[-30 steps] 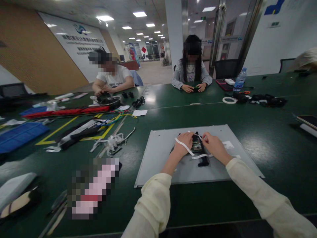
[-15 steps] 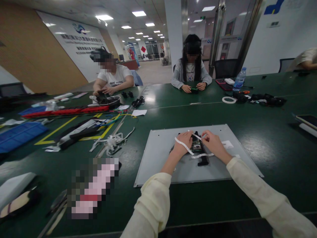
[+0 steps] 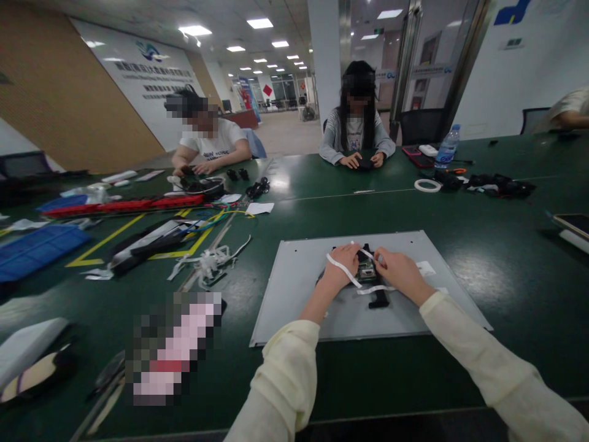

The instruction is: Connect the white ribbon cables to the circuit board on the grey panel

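A black device with an exposed green circuit board point(image 3: 367, 269) lies on a pale grey board point(image 3: 294, 294). My left hand point(image 3: 341, 267) is closed over the device's left side, its fingertips partly hidden. Across the back of this hand runs a white strip point(image 3: 344, 271), which looks like tape. Part of it stretches between my two hands along the device's upper edge. My right hand point(image 3: 401, 272) pinches the strip at the device's right side, fingers closed. Another length of white strip crosses the lower part of the device, above a black foot-like piece point(image 3: 379, 299).
A tangle of white strips point(image 3: 209, 264) lies left of the board, near a blurred pink item point(image 3: 184, 344). Blue trays point(image 3: 41, 248) stand farther left. A tape roll point(image 3: 427, 185) and water bottle point(image 3: 447, 147) are at the back right. Two people sit opposite.
My right hand's fingers have closed in slightly on the strip by the device. My left hand stays in place. The person opposite on the right has turned the dark item they hold.
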The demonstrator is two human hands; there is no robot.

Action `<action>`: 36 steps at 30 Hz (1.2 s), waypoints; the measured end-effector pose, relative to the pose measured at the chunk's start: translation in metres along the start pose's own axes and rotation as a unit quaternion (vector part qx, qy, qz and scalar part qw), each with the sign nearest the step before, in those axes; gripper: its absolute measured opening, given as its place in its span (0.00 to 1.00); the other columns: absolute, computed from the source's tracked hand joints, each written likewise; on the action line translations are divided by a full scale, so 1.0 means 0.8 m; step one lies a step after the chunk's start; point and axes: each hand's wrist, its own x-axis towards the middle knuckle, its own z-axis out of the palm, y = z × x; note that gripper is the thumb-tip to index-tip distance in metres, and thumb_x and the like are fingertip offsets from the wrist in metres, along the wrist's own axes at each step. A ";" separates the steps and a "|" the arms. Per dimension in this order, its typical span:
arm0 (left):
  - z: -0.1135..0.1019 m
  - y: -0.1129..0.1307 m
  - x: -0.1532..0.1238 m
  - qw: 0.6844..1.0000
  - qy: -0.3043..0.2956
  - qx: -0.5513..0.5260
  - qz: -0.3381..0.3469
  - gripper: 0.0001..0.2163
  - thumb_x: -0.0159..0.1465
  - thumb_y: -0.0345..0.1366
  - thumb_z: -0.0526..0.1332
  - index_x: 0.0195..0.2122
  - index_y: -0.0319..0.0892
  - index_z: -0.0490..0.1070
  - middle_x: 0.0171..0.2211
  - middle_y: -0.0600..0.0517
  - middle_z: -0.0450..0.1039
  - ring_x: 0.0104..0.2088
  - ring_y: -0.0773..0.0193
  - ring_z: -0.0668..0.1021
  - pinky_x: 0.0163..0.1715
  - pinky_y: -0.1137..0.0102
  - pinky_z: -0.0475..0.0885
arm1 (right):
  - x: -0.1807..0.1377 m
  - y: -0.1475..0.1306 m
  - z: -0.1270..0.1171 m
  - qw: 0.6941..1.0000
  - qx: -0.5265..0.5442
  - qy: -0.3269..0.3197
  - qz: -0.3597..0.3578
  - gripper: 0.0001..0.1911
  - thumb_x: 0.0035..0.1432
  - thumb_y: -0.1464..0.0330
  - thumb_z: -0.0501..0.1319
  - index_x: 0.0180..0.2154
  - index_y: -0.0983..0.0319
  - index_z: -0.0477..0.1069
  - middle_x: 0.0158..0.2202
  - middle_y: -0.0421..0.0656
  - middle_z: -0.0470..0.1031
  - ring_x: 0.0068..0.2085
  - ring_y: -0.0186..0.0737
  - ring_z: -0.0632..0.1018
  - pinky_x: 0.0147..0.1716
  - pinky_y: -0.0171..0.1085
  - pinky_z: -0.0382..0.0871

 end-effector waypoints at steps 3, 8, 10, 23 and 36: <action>-0.001 0.000 0.001 1.000 -0.010 0.006 -0.002 0.16 0.63 0.26 0.53 0.51 0.40 0.68 0.51 0.46 0.73 0.53 0.60 0.74 0.56 0.65 0.66 | 0.001 0.001 -0.004 0.999 -0.033 -0.015 -0.002 0.11 0.63 0.59 0.52 0.43 0.57 0.64 0.29 0.41 0.75 0.29 0.39 0.76 0.24 0.33 0.49; -0.002 0.001 0.001 1.000 -0.014 0.020 -0.003 0.15 0.64 0.27 0.52 0.51 0.40 0.67 0.50 0.46 0.73 0.53 0.61 0.74 0.55 0.65 0.66 | 0.000 0.004 -0.009 0.998 -0.052 -0.030 -0.011 0.10 0.62 0.62 0.54 0.43 0.58 0.64 0.30 0.41 0.75 0.30 0.39 0.76 0.25 0.33 0.50; -0.003 0.002 0.001 1.000 -0.016 0.026 -0.005 0.15 0.64 0.27 0.52 0.51 0.40 0.67 0.50 0.46 0.73 0.53 0.61 0.73 0.55 0.66 0.66 | -0.004 0.007 -0.010 0.998 -0.044 -0.035 -0.012 0.08 0.60 0.64 0.55 0.42 0.58 0.64 0.29 0.41 0.75 0.30 0.38 0.75 0.25 0.33 0.50; -0.031 -0.004 -0.007 0.995 -0.012 -0.076 -0.067 0.22 0.65 0.28 0.49 0.61 0.37 0.58 0.57 0.42 0.67 0.55 0.58 0.73 0.56 0.63 0.67 | -0.025 0.053 0.004 0.986 0.145 0.082 -0.026 0.12 0.60 0.68 0.52 0.42 0.62 0.70 0.43 0.48 0.73 0.43 0.41 0.73 0.43 0.38 0.65; -0.059 -0.049 -0.074 0.977 -0.056 -0.190 -0.076 0.37 0.59 0.38 0.62 0.65 0.34 0.46 0.63 0.34 0.55 0.63 0.50 0.62 0.61 0.55 0.59 | -0.039 0.072 0.035 0.998 -0.054 0.029 0.005 0.27 0.66 0.59 0.42 0.62 0.59 0.58 0.65 0.51 0.55 0.63 0.58 0.56 0.55 0.57 0.55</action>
